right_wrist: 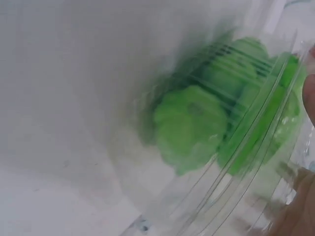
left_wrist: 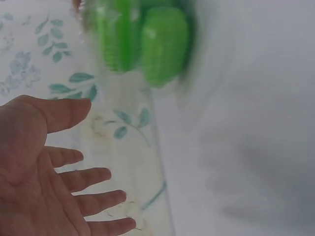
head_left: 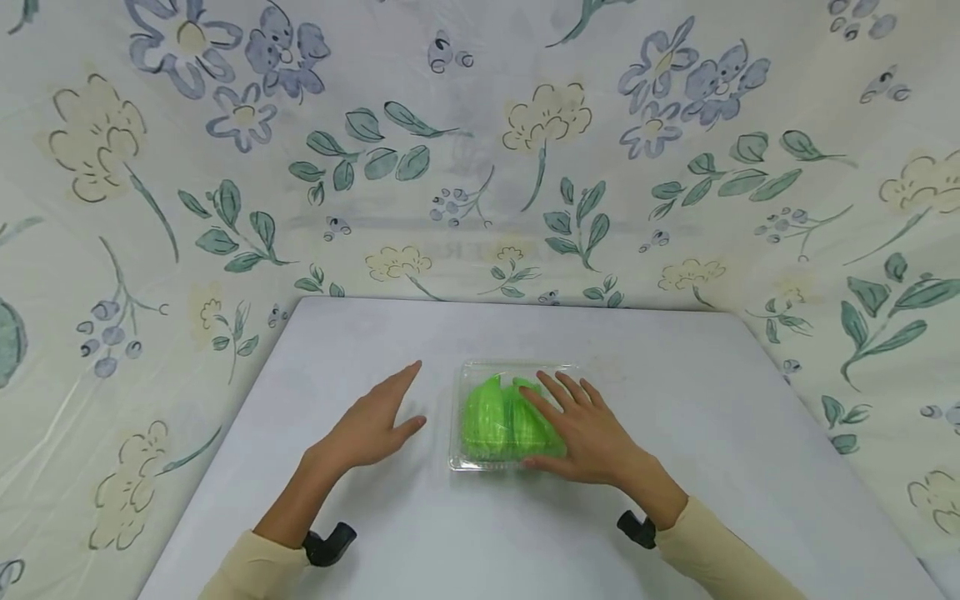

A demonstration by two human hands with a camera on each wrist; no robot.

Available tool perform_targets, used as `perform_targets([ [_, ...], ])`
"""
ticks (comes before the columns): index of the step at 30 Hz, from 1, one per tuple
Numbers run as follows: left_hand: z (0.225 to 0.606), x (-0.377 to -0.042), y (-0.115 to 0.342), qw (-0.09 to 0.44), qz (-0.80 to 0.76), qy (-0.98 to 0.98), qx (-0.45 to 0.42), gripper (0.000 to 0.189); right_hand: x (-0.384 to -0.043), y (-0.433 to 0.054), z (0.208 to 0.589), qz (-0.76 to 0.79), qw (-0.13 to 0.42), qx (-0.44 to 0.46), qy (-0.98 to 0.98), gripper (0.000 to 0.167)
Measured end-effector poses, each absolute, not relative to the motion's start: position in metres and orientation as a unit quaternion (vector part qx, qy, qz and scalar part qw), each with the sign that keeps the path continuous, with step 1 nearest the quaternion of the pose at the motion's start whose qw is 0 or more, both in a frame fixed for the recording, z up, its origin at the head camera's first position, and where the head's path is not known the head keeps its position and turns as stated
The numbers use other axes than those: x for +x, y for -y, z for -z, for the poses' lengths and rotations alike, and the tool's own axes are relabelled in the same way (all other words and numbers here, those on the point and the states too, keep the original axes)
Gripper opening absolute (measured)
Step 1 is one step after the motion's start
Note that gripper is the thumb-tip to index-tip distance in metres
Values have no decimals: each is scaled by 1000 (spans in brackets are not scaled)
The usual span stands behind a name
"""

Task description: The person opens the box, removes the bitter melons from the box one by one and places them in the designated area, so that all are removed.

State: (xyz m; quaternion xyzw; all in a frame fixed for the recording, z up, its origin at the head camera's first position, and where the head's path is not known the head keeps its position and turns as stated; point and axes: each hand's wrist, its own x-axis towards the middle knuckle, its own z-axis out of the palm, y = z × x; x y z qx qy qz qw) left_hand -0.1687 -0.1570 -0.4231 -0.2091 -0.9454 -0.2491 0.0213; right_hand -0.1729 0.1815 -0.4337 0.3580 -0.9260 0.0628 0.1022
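A clear plastic box (head_left: 455,454) sits near the middle of the white table, with bright green, ribbed, vegetable-shaped pieces (head_left: 485,421) inside. My right hand (head_left: 592,437) is over the box's right side, fingers spread; whether it touches the plastic cannot be told. In the right wrist view, a blurred lid edge crosses the green pieces (right_wrist: 189,130), and part of the right hand (right_wrist: 300,206) shows at the right border. To the left of the box, apart from it, is my left hand (head_left: 371,425), which holds nothing. Its fingers are extended and spread in the left wrist view.
The white table (head_left: 675,375) meets a floral-patterned sheet (head_left: 480,192) at its back and sides. A black wrist mount (head_left: 330,546) is on the left wrist, and another black mount (head_left: 637,529) is on the right.
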Motion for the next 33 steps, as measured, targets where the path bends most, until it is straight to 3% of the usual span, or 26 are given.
perform_targets([
  [8,389,-178,128,64,234,930,-276,77,-165,-202,443,-84,106,325,936,103],
  [17,385,-188,76,37,189,914,-356,76,-158,-222,457,-120,121,282,944,109],
  [24,390,-196,35,8,136,908,-397,77,-148,-232,465,-164,89,248,951,112],
  [33,401,-203,-10,-34,57,903,-424,82,-140,-242,477,-182,68,210,958,104],
])
